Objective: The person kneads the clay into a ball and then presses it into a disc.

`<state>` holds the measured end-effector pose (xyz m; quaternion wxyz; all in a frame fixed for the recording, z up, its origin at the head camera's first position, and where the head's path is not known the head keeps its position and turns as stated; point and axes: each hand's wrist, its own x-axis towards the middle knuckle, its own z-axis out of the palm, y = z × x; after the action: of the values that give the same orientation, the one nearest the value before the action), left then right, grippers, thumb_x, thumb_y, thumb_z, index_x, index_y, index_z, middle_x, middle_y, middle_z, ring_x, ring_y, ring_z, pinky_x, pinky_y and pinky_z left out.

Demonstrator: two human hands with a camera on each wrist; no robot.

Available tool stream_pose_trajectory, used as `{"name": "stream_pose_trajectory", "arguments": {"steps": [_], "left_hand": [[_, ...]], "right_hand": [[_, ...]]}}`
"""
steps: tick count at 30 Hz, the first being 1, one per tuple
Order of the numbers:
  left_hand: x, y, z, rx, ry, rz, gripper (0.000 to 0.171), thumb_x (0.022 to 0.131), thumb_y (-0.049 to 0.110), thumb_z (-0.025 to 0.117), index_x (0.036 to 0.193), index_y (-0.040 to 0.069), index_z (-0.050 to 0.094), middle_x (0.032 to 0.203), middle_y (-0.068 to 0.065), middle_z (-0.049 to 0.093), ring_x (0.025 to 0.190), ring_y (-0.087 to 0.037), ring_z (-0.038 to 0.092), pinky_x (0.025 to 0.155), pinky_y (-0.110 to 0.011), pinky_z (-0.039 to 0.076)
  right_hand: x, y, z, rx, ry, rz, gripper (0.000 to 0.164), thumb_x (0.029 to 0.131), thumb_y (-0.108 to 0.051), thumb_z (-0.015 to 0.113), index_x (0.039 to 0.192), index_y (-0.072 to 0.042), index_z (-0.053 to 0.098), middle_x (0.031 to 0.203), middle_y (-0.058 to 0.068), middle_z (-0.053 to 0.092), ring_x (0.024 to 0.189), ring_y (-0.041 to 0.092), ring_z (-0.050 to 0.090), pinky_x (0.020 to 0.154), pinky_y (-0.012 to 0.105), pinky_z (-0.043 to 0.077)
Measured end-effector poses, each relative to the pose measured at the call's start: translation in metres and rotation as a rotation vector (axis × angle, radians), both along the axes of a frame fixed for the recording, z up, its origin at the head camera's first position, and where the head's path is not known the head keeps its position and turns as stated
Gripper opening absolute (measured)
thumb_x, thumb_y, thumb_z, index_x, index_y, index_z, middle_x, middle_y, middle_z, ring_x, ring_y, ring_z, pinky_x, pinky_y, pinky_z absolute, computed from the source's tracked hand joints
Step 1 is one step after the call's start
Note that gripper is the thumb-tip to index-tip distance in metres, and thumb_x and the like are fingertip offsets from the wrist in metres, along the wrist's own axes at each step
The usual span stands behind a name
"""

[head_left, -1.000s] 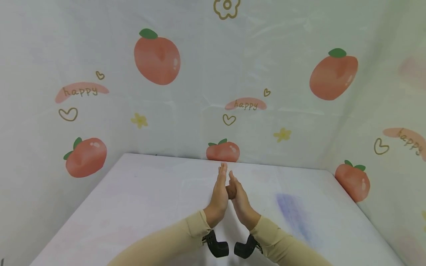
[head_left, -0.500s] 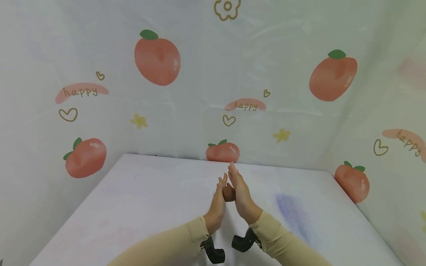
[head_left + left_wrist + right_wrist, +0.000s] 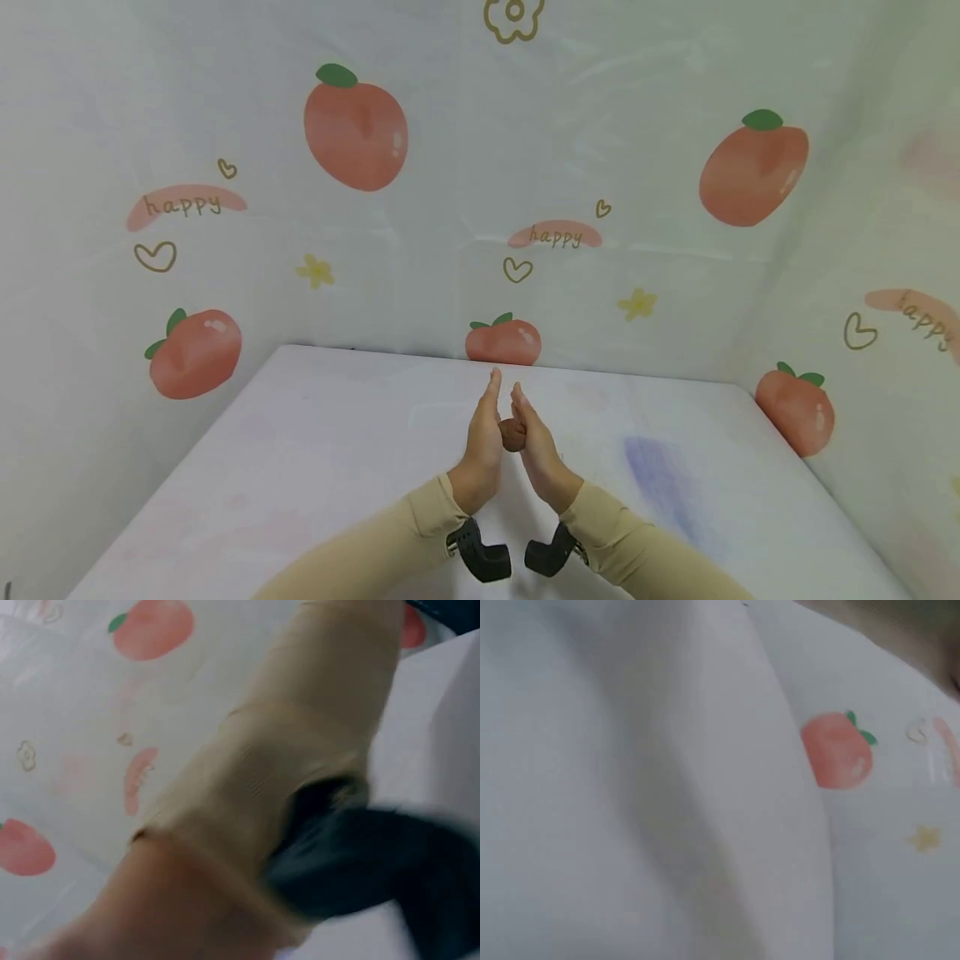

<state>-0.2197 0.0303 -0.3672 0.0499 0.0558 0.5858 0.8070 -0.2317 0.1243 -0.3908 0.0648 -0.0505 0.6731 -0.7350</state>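
Note:
In the head view a brown ball (image 3: 513, 435), which looks like clay or dough, sits between my two palms above the table. My left hand (image 3: 480, 446) presses it from the left with fingers straight and pointing away. From the other side my right hand (image 3: 542, 450) touches it, its fingers also extended and tilted inward. The left fingertips reach a little farther forward than the right ones. The left wrist view has a beige sleeve (image 3: 277, 757) and a blurred bare wrist (image 3: 180, 900), but no ball. Neither hand nor ball is visible in the right wrist view.
A white table (image 3: 337, 433) with a faint purple smear (image 3: 660, 475) lies beneath. Behind and beside it hangs a pale sheet (image 3: 450, 150) printed with red fruit. Black wrist-worn devices (image 3: 483, 554) hang below both wrists.
The hands slide back and forth against each other: the right hand went forward past the left, then drew back as the left moved forward. The ball shifted slightly between the palms.

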Motion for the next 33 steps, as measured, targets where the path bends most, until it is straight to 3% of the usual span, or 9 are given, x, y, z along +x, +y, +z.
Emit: {"name": "stream_pose_trajectory", "arguments": {"steps": [3,4,9,14,17,20,25,29,33], "left_hand": [[-0.012,-0.006,0.002,-0.036,0.014,0.018,0.066,0.103,0.051,0.021,0.157,0.016,0.006,0.164,0.000,-0.003,0.150,-0.023,-0.009,0.117,-0.057,-0.005],[-0.016,-0.007,0.002,-0.052,0.007,0.018,0.066,0.103,0.052,0.020,0.157,0.018,0.005,0.164,0.000,-0.004,0.150,-0.024,-0.006,0.117,-0.057,-0.003],[-0.034,-0.010,-0.011,-0.091,-0.056,0.013,0.075,0.100,0.062,0.019,0.157,0.018,-0.003,0.163,-0.003,-0.011,0.149,-0.028,-0.001,0.116,-0.059,0.002],[-0.042,-0.007,-0.029,-0.098,-0.115,0.013,0.080,0.098,0.064,0.020,0.156,0.014,-0.003,0.163,-0.004,-0.012,0.148,-0.027,-0.016,0.114,-0.063,-0.009],[-0.037,-0.002,-0.035,-0.119,-0.100,-0.002,0.084,0.097,0.067,0.020,0.156,0.012,-0.002,0.163,-0.005,-0.011,0.149,-0.028,-0.016,0.114,-0.063,-0.009],[-0.025,0.005,-0.036,-0.161,-0.045,-0.030,0.078,0.100,0.062,0.020,0.156,0.011,0.001,0.163,-0.006,-0.008,0.149,-0.029,-0.014,0.116,-0.061,-0.007],[0.000,0.015,-0.033,-0.198,0.048,-0.075,0.058,0.106,0.034,0.018,0.156,0.008,0.003,0.163,-0.009,-0.003,0.149,-0.030,-0.009,0.118,-0.058,-0.003],[0.011,0.014,-0.023,-0.164,0.082,-0.109,0.058,0.107,0.034,0.018,0.156,0.009,0.002,0.164,-0.008,-0.002,0.150,-0.028,-0.008,0.118,-0.057,-0.002],[0.010,0.010,-0.009,-0.143,0.101,-0.098,0.058,0.106,0.039,0.017,0.156,0.011,0.007,0.164,-0.006,-0.001,0.150,-0.026,-0.008,0.119,-0.055,-0.004]], "right_hand": [[0.011,-0.004,-0.003,0.035,0.012,0.040,0.062,0.107,-0.040,0.017,0.155,-0.001,0.007,0.152,0.030,0.025,0.146,0.038,0.012,0.118,0.058,0.007],[0.015,-0.004,-0.003,0.042,0.016,0.055,0.062,0.107,-0.040,0.017,0.155,-0.001,0.006,0.160,0.024,0.007,0.148,0.038,0.003,0.117,0.059,0.007],[0.028,-0.007,0.006,-0.036,0.025,0.136,0.061,0.107,-0.037,0.020,0.155,-0.005,0.000,0.161,0.021,0.000,0.149,0.035,-0.005,0.117,0.061,0.004],[0.026,-0.010,0.022,-0.145,-0.039,0.117,0.065,0.106,-0.040,0.028,0.150,0.003,0.009,0.137,0.015,0.036,0.142,0.029,0.014,0.119,0.057,0.006],[0.019,-0.006,0.027,-0.138,-0.022,0.072,0.067,0.106,-0.040,0.028,0.151,0.005,0.008,0.146,0.017,0.034,0.143,0.029,0.015,0.119,0.055,0.002],[0.011,0.002,0.029,-0.135,0.027,0.043,0.063,0.107,-0.036,0.023,0.155,-0.003,-0.002,0.163,0.014,-0.007,0.150,0.029,-0.007,0.119,0.054,-0.003],[-0.007,0.011,0.027,-0.095,0.072,-0.034,0.061,0.107,-0.038,0.021,0.156,-0.008,0.003,0.163,0.010,-0.002,0.150,0.025,-0.006,0.122,0.047,0.004],[-0.012,0.013,0.011,-0.050,0.033,-0.035,0.060,0.107,-0.039,0.018,0.156,-0.010,0.001,0.163,0.010,-0.002,0.150,0.026,-0.006,0.121,0.049,0.001],[-0.005,0.010,-0.005,-0.087,0.003,-0.010,0.060,0.107,-0.037,0.015,0.155,-0.004,0.001,0.162,0.014,-0.002,0.149,0.031,-0.008,0.120,0.052,-0.004]]}}
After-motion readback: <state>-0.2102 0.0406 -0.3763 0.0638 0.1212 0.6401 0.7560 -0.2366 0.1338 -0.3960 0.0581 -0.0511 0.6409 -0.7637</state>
